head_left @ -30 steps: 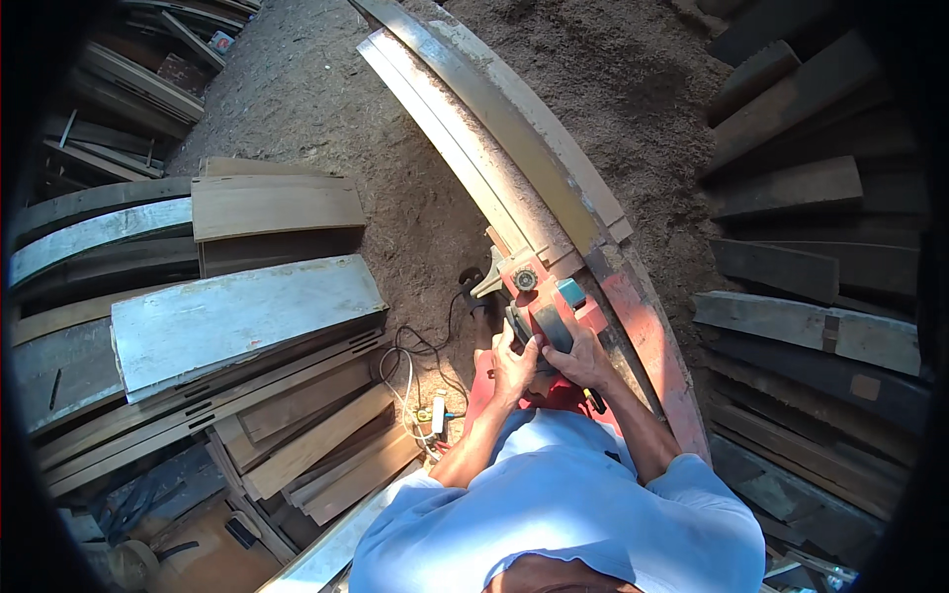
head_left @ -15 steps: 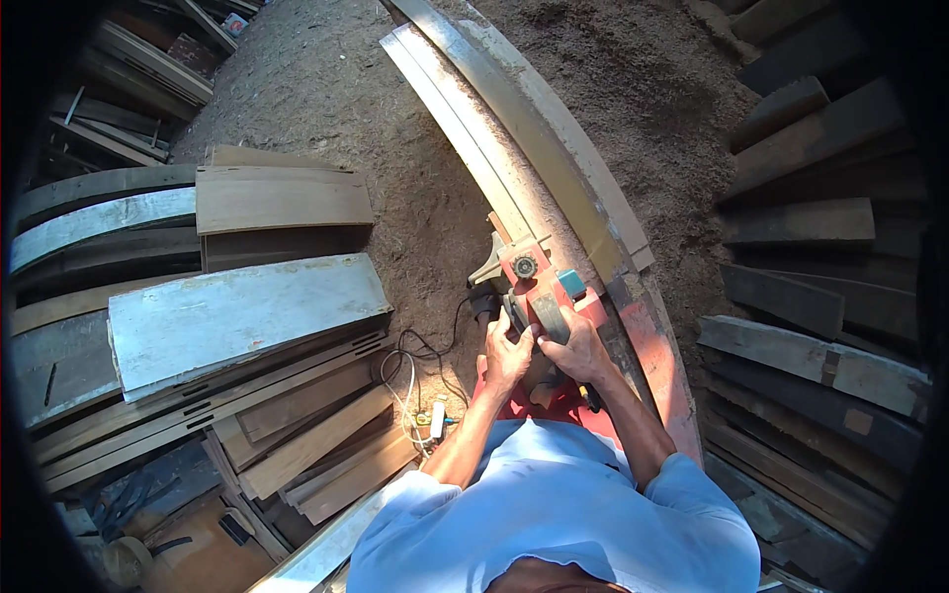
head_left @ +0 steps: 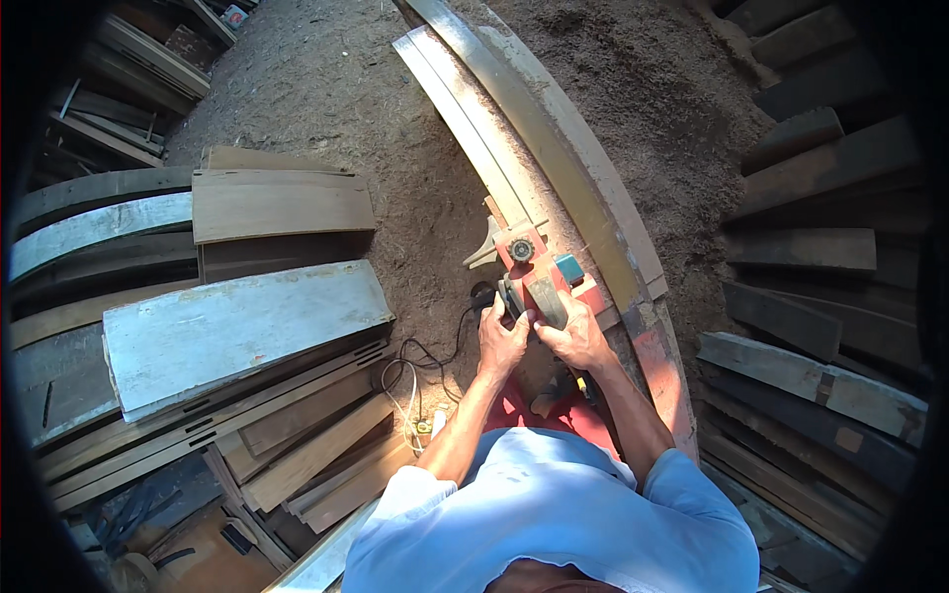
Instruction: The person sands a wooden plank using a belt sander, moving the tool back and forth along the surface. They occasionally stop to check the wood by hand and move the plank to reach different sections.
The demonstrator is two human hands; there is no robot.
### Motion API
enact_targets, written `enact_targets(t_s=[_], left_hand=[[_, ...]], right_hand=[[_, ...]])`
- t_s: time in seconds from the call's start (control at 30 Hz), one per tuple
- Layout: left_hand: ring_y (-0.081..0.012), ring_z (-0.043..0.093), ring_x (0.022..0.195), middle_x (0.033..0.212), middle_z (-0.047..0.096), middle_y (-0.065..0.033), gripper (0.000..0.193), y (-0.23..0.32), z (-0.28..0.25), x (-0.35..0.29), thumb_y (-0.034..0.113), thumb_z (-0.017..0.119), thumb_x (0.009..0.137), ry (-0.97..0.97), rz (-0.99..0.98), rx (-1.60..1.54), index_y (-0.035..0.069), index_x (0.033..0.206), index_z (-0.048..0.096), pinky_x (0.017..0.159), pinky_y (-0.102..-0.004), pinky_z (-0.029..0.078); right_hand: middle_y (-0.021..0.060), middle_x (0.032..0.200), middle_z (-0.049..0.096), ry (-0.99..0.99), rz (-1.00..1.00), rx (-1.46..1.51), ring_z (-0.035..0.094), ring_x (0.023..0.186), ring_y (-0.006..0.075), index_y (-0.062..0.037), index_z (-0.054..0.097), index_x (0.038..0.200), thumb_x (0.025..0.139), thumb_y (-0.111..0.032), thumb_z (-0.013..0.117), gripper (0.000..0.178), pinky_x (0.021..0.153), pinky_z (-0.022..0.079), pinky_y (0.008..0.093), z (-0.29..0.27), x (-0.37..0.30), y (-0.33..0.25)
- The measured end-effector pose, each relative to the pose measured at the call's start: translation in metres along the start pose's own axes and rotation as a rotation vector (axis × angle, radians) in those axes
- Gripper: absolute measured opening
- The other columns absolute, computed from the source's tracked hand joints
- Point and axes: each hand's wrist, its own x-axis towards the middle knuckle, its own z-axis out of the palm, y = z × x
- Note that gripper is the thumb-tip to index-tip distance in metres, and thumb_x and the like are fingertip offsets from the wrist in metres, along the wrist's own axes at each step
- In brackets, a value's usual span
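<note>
A red electric hand planer (head_left: 518, 249) with a round dark knob and a blue-green part rests on a long pale timber board (head_left: 465, 124) in front of me. My left hand (head_left: 502, 343) is closed round the left side of the planer's dark rear body. From the right, my right hand (head_left: 577, 341) grips the same rear body, its thumb close to the left thumb. A dark cord (head_left: 463, 341) runs on the ground left of the planer. My fingers hide part of the tool, and its underside cannot be seen.
Beside the board lies a metal-edged beam (head_left: 583, 212). At the left stand stacked planks, topped by a whitish board (head_left: 247, 326); more dark planks (head_left: 811, 252) line the right. Shavings cover the ground (head_left: 643, 89). A small yellow and white electrical piece (head_left: 427, 427) lies near my left forearm.
The planer and both hands have shifted slightly away from me and to the left against the board. The view has turned a little. Both hands keep their grip.
</note>
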Motion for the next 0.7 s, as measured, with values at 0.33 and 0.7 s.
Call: enact_targets(t_s=[0.33,0.7], left_hand=[[-0.0306,0.065,0.094,0.099,0.067,-0.0159,0.044,-0.002,-0.018,0.053,0.021,0.082,0.091,0.032,-0.002,0.019,0.005,0.130,0.068,0.084,-0.0435,0.054],[-0.0296,0.067,0.096,0.100,0.067,-0.0160,0.044,0.011,-0.039,0.102,0.020,0.082,0.090,0.018,-0.052,-0.020,0.007,0.130,0.069,0.087,-0.0428,0.056]], right_hand=[[0.0221,0.099,0.071,-0.011,0.044,-0.011,0.072,0.094,0.0343,0.0018,0.065,0.117,0.087,-0.018,0.073,0.037,0.086,0.055,0.0445,0.005,0.054,-0.027],[0.0200,0.099,0.072,0.017,-0.027,-0.030,0.072,0.093,0.0317,0.0009,0.065,0.117,0.087,-0.016,0.072,0.035,0.086,0.056,0.0437,0.012,0.101,-0.043]])
